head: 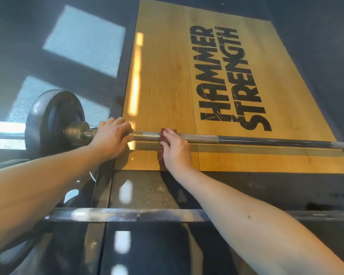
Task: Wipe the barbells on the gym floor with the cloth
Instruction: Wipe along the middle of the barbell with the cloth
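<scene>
Reading sideways in black block capitals, "HAMMER STRENGTH" (232,80) runs up the light wooden lifting platform (167,76) in the upper middle of the frame, its letters scuffed. No other writing is legible.

The platform's near edge lies just below the long steel barbell (198,138), and its left edge meets a dark strip beside the speckled dark rubber floor (315,36). Bare wood stretches above the bar, and the shaft is uncovered from the right hand to the right edge of the frame.

The barbell lies with its long axis left to right across the middle of the frame. Its round black weight plate (46,120) stands at the left, and the other end runs out of view at the right.

The left hand (111,137) grips the shaft beside the collar, fingers curled over it. The right hand (177,151) holds a dark red cloth (163,135) against the knurled part of the bar, fingers bent over it, with the cloth's tail hanging below. The two hands are near each other but apart.

A second shiny metal bar (107,214) crosses the lower frame under both forearms.
</scene>
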